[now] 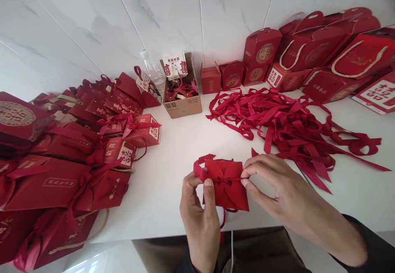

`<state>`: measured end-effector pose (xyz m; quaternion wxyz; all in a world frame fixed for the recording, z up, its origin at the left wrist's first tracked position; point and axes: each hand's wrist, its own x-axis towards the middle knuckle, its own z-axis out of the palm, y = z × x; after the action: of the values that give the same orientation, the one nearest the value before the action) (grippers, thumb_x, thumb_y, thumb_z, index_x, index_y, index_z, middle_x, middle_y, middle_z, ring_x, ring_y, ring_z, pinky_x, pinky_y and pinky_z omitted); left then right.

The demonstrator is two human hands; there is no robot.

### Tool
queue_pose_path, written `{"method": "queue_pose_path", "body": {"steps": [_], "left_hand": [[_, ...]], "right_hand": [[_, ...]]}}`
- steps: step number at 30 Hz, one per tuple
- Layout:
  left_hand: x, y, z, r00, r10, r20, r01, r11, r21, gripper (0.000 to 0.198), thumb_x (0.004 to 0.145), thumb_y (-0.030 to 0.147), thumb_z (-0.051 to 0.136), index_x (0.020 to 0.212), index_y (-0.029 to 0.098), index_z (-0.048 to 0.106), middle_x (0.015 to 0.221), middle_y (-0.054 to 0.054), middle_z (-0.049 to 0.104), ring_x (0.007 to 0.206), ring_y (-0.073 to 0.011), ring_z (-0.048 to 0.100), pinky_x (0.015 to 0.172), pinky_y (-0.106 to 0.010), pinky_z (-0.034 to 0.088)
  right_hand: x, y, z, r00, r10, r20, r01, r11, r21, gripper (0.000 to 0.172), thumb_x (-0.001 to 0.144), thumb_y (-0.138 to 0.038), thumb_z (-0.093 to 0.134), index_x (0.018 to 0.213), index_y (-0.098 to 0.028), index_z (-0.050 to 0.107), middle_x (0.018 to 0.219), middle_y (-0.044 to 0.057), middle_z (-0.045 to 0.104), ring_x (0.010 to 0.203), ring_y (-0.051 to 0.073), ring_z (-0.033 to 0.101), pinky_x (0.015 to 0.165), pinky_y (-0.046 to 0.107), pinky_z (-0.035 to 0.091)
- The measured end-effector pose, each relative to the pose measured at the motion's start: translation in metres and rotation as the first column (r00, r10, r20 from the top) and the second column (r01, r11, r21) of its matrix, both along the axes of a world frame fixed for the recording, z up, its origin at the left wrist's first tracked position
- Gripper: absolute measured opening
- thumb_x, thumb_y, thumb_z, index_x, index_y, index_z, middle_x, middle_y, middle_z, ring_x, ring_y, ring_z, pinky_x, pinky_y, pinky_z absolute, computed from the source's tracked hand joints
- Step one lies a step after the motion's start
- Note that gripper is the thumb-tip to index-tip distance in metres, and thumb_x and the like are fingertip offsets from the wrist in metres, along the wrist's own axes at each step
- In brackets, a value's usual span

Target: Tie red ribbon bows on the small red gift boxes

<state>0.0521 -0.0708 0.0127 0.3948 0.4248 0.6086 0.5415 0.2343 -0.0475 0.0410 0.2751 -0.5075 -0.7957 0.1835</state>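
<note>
A small red gift box (233, 197) with petal-shaped top flaps is between my hands, near the front edge of the white table. My left hand (200, 207) grips the box's left side, thumb on top, with a loop of red ribbon (200, 169) by its fingers. The ribbon runs through two holes in the flaps and across the top. At the right edge of the box, my right hand (274, 182) pinches the other end of that ribbon between thumb and fingertips. A dark red cord hangs below the box.
A tangled pile of red ribbons (271, 116) lies right of centre. Finished-looking ribboned boxes (52, 182) crowd the left side. A cardboard box (182, 107) and a clear bottle (152, 71) stand by the wall, with red boxes (311, 50) stacked at back right.
</note>
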Motion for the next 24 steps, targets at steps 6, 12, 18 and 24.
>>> {"method": "queue_pose_path", "body": {"steps": [6,12,18,24], "left_hand": [[-0.01,0.002,0.01,0.998,-0.053,-0.027,0.054,0.998,0.026,0.025,0.1,0.044,0.064,0.114,0.023,0.067,0.12,-0.009,0.071,0.116,-0.026,0.066,0.101,-0.042,0.053],[-0.016,0.021,0.031,0.95,-0.293,0.109,0.296,0.955,-0.01,0.029,0.096,0.044,0.07,0.114,0.022,0.07,0.099,-0.007,0.077,0.094,-0.0235,0.072,0.086,-0.038,0.06],[-0.018,0.036,0.042,0.948,-0.309,0.082,0.311,0.95,-0.016,0.024,0.095,0.045,0.068,0.094,0.021,0.071,0.086,-0.005,0.074,0.083,-0.0211,0.068,0.081,-0.036,0.057],[-0.026,0.035,0.039,0.979,-0.199,-0.044,0.2,0.979,0.029,0.022,0.095,0.038,0.069,0.111,0.025,0.06,0.089,-0.001,0.071,0.085,-0.0198,0.066,0.083,-0.037,0.053]], "right_hand": [[0.005,0.0,-0.002,1.0,0.005,0.02,-0.004,1.0,-0.03,0.009,0.105,-0.022,0.054,0.106,-0.025,0.062,0.098,0.004,0.064,0.095,0.025,0.063,0.085,0.041,0.05],[0.016,0.005,-0.002,0.999,-0.025,0.035,0.022,0.996,0.087,0.014,0.103,-0.024,0.056,0.103,-0.026,0.07,0.094,0.005,0.063,0.087,0.024,0.064,0.077,0.039,0.051],[0.007,0.011,0.018,0.998,-0.032,-0.047,0.036,0.996,0.081,0.016,0.104,-0.028,0.055,0.103,-0.029,0.07,0.095,0.005,0.07,0.087,0.023,0.07,0.078,0.036,0.057],[0.001,0.018,0.022,0.997,-0.064,-0.037,0.063,0.997,-0.035,0.017,0.104,-0.032,0.053,0.107,-0.028,0.07,0.1,0.003,0.075,0.076,0.02,0.075,0.064,0.031,0.057]]}}
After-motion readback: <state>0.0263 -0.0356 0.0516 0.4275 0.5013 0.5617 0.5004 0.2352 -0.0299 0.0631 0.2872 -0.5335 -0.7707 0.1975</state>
